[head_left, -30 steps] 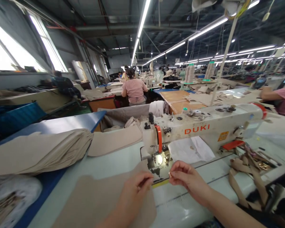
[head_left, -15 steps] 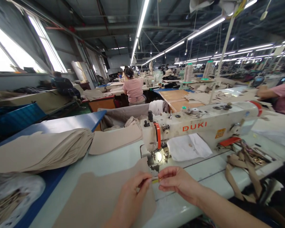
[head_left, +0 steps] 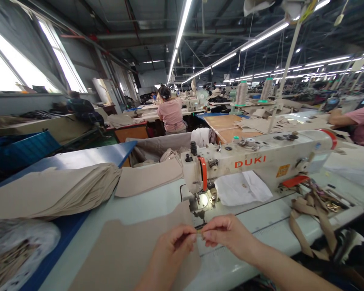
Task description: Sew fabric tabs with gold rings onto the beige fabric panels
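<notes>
My left hand (head_left: 171, 250) and my right hand (head_left: 227, 236) meet in a pinch just in front of the needle of a white DUKI sewing machine (head_left: 261, 161). Between the fingertips is a small metal piece (head_left: 200, 233), too small to name. The left hand rests over a flat beige fabric piece (head_left: 124, 250) lying on the pale sewing table (head_left: 145, 206). Both hands have their fingers closed.
A thick stack of beige fabric (head_left: 48, 192) lies at the left on a blue surface. Beige straps with metal fittings (head_left: 315, 214) lie at the right. A white cloth (head_left: 242, 188) sits under the machine arm. Other people (head_left: 170, 113) work at tables behind.
My right hand moved left from beside the needle plate to meet my left hand; the small piece now sits pinched between both sets of fingertips.
</notes>
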A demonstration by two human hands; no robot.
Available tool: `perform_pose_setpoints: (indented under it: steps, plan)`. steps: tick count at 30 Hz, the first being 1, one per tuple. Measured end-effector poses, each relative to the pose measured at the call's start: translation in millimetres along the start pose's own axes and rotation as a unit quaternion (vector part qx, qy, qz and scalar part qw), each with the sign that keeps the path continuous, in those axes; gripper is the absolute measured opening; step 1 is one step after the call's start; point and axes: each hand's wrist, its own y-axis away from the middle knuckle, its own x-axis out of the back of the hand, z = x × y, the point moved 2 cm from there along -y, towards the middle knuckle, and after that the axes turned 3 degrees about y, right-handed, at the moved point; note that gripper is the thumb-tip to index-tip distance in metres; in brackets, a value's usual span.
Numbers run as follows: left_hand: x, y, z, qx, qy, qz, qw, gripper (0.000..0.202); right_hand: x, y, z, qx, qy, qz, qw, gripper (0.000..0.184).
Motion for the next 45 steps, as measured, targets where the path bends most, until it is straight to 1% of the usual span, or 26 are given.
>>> perform_pose_setpoints:
  steps: [4, 5, 6, 8, 10, 11, 13, 15, 18, 21, 24, 28, 31, 33, 35, 37, 39, 43, 45]
  plan:
    - [-1.6, 1, -2, 0.054, 0.088, -0.028, 0.994, 0.023, -2, 1, 0, -0.035, -0.014, -0.018, 0.999, 0.035]
    - [-1.9, 1, -2, 0.063, 0.104, -0.031, 0.992, 0.024, -2, 1, 1, -0.034, -0.023, -0.018, 0.999, 0.037]
    - [-2.1, 1, -2, 0.071, 0.117, -0.032, 0.990, 0.024, -3, 1, 2, -0.024, -0.031, -0.010, 0.999, 0.039]
    - [-2.8, 0, -2, 0.083, 0.134, -0.028, 0.987, 0.026, -5, 2, 5, 0.016, -0.039, 0.023, 0.999, 0.038]
    - [-4.2, 0, -4, 0.088, 0.149, -0.022, 0.985, 0.028, -8, 4, 9, 0.054, -0.031, 0.056, 0.997, 0.031]
    - [-5.1, 0, -5, 0.088, 0.158, -0.018, 0.983, 0.029, -10, 5, 10, 0.066, -0.021, 0.062, 0.996, 0.028]
    - [-7.1, 1, -8, 0.081, 0.171, -0.009, 0.982, 0.030, -15, 6, 13, 0.075, -0.002, 0.054, 0.996, 0.023]
    - [-9.0, 3, -9, 0.067, 0.171, 0.002, 0.983, 0.026, -18, 5, 15, 0.062, -0.008, 0.039, 0.997, 0.023]
    - [-10.7, 6, -9, 0.048, 0.163, 0.009, 0.985, 0.021, -20, 3, 17, 0.010, -0.047, 0.015, 0.999, 0.031]
    - [-10.9, 10, -8, 0.058, 0.170, 0.011, 0.984, 0.021, -19, 3, 18, -0.027, -0.067, 0.006, 0.997, 0.035]
    - [-8.9, 12, -7, 0.073, 0.177, 0.012, 0.982, 0.025, -18, 6, 19, -0.045, -0.080, 0.004, 0.996, 0.035]
    - [-4.8, 11, -11, 0.090, 0.205, 0.004, 0.975, 0.036, -19, 4, 21, -0.046, -0.081, 0.007, 0.996, 0.036]
    - [-5.1, 10, -18, 0.130, 0.273, -0.012, 0.953, 0.044, -21, 0, 23, -0.043, -0.085, 0.025, 0.995, 0.036]
    - [-7.8, 9, -22, 0.160, 0.309, -0.024, 0.937, 0.044, -22, -1, 24, -0.043, -0.091, 0.042, 0.994, 0.037]
    - [-10.5, 8, -23, 0.171, 0.321, -0.030, 0.931, 0.041, -24, -2, 25, -0.035, -0.098, 0.059, 0.993, 0.037]
    - [-11.6, 8, -20, 0.170, 0.324, -0.030, 0.930, 0.036, -27, -2, 24, -0.024, -0.104, 0.068, 0.992, 0.038]
    - [-11.1, 8, -16, 0.169, 0.321, -0.035, 0.931, 0.032, -28, -1, 21, -0.020, -0.107, 0.062, 0.992, 0.038]
    - [-7.9, 7, -9, 0.176, 0.302, -0.064, 0.935, 0.028, -29, 3, 16, -0.027, -0.090, 0.023, 0.995, 0.036]
    - [-6.5, 6, -7, 0.169, 0.278, -0.079, 0.942, 0.025, -29, 6, 14, -0.011, -0.066, 0.006, 0.998, 0.033]
